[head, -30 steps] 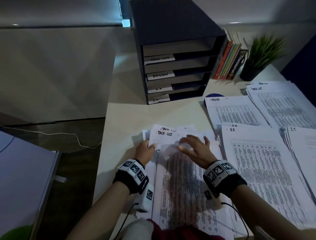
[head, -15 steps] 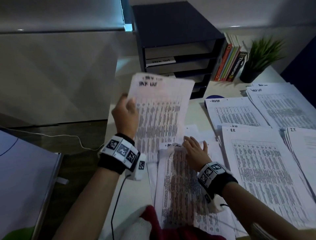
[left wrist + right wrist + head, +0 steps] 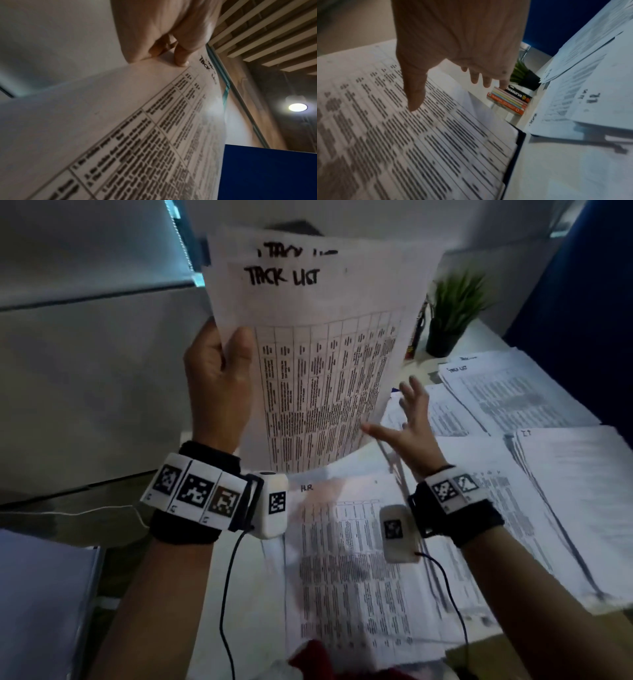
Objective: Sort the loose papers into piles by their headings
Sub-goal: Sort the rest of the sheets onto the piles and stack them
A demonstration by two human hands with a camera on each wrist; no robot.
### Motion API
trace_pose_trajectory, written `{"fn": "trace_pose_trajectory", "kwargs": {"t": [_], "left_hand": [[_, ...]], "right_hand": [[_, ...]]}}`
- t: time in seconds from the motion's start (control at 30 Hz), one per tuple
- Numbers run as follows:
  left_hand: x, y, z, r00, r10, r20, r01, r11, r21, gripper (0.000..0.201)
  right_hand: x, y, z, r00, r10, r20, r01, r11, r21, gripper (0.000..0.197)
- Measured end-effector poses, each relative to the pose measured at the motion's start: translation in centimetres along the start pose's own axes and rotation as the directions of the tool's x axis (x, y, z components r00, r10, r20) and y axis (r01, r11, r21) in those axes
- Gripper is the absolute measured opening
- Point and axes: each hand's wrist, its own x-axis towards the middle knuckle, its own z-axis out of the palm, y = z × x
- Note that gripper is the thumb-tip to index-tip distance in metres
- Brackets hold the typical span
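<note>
Left hand [image 3: 219, 378] grips raised TACK LIST sheets [image 3: 322, 350]

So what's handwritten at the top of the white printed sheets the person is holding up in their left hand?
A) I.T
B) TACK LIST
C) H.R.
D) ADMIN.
B: the white printed sheets raised in the left hand bear "TACK LIST" in black marker above the table of text, and a second sheet behind shows the same heading; the right hand hovers open beside them.
</note>
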Motion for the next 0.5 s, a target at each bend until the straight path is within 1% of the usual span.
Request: {"fn": "trace_pose_trajectory", "kwargs": {"t": [0.03,0.07,0.1,0.13,0.2,0.23,0.27,0.3,0.33,0.37,0.43,0.47,0.5], "left_hand": [[-0.2,0.3,1.0,0.998,-0.035,0.045,0.037,0.999,-0.034,0.019],[-0.4,0.4,2.1,0.995,-0.060,0.084,0.066,0.996,-0.067,0.018],[-0.6,0.8,3.3,0.990,-0.074,0.117,0.086,0.992,-0.096,0.016],[-0.8,1.0,4.6,0.987,-0.095,0.133,0.111,0.987,-0.114,0.015],[-1.0,1.2,7.2,0.977,-0.172,0.130,0.192,0.967,-0.169,0.013],[-1.1,1.0,8.5,0.968,-0.216,0.131,0.239,0.949,-0.206,0.012],[-1.2,0.9,9.8,0.957,-0.248,0.151,0.278,0.931,-0.236,0.013],[-1.3,0.6,11.2,0.944,-0.272,0.188,0.315,0.912,-0.263,0.017],[-1.6,0.2,12.5,0.926,-0.298,0.233,0.358,0.889,-0.286,0.023],[-1.9,-0.2,13.8,0.900,-0.329,0.286,0.410,0.862,-0.298,0.026],[-3.0,-1.2,16.9,0.832,-0.395,0.391,0.499,0.839,-0.215,0.027],[-3.6,-1.8,18.5,0.802,-0.431,0.413,0.520,0.845,-0.128,0.023],[-4.1,-2.2,20.2,0.788,-0.458,0.412,0.516,0.856,-0.037,0.020]], "right_hand": [[0.3,-0.4,-1.1,1.000,0.004,0.009,-0.004,0.997,0.075,0.103],[0.5,-0.8,-2.2,0.999,0.011,0.044,-0.018,0.988,0.152,0.098],[0.6,-1.0,-3.4,0.996,0.016,0.092,-0.036,0.976,0.213,0.088],[0.9,-1.0,-4.6,0.990,0.019,0.137,-0.054,0.965,0.256,0.073],[1.4,-0.5,-7.1,0.986,0.029,0.165,-0.077,0.953,0.294,0.041],[1.6,-0.2,-8.5,0.988,0.030,0.150,-0.074,0.952,0.298,0.036],[1.9,0.0,-9.8,0.992,0.025,0.124,-0.064,0.946,0.319,0.036],[2.2,0.1,-11.3,0.997,0.035,0.071,-0.057,0.941,0.333,0.028],[2.6,0.1,-12.9,0.999,0.047,0.016,-0.050,0.930,0.364,0.012],[3.1,0.2,-14.5,0.996,0.065,-0.053,-0.041,0.928,0.370,0.011],[4.3,0.2,-18.1,0.985,0.051,-0.166,0.012,0.934,0.358,0.021],[4.9,0.2,-19.8,0.979,0.032,-0.204,0.041,0.938,0.343,0.023],[5.5,0.3,-21.4,0.975,0.011,-0.223,0.061,0.948,0.314,0.024]]}}
